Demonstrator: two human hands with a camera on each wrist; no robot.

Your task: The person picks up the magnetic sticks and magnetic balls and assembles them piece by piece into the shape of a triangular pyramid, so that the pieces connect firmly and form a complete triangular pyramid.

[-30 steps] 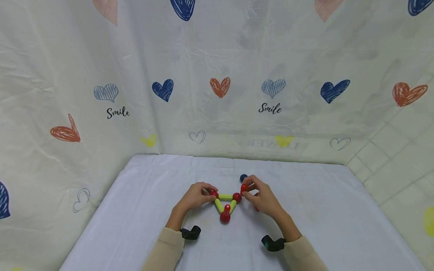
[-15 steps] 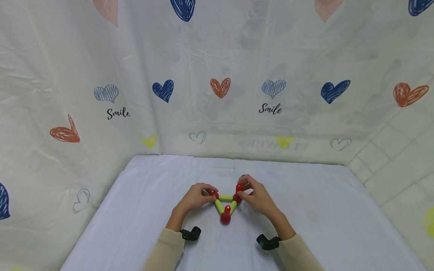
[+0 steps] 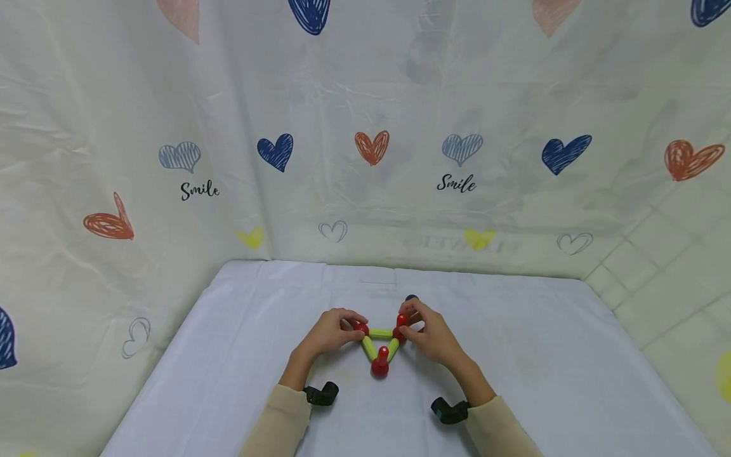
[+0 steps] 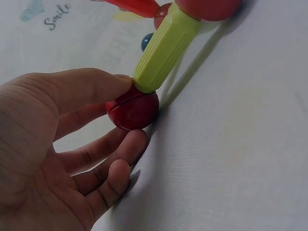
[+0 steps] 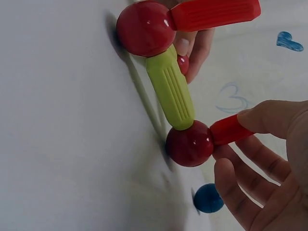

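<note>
Three red balls joined by yellow-green rods (image 3: 380, 333) form a triangle on the white cloth. A red rod (image 3: 383, 355) stands up from the near ball (image 3: 379, 368). My left hand (image 3: 334, 330) pinches the left ball (image 4: 137, 111) between thumb and fingers. With thumb and fingertips, my right hand (image 5: 269, 163) holds a second red rod (image 5: 230, 130), whose lower end meets the right-hand ball (image 5: 190, 143). That rod is upright over the ball in the head view.
A dark blue ball (image 5: 208, 198) lies on the cloth (image 3: 320, 285) just behind my right hand. Behind the table hangs a white curtain (image 3: 371, 209) with printed hearts. Each wrist wears a black camera (image 3: 323, 393).
My right hand has moved left with the red rod, from beside the right-hand ball to on top of it. My left hand has stayed at the left ball.
</note>
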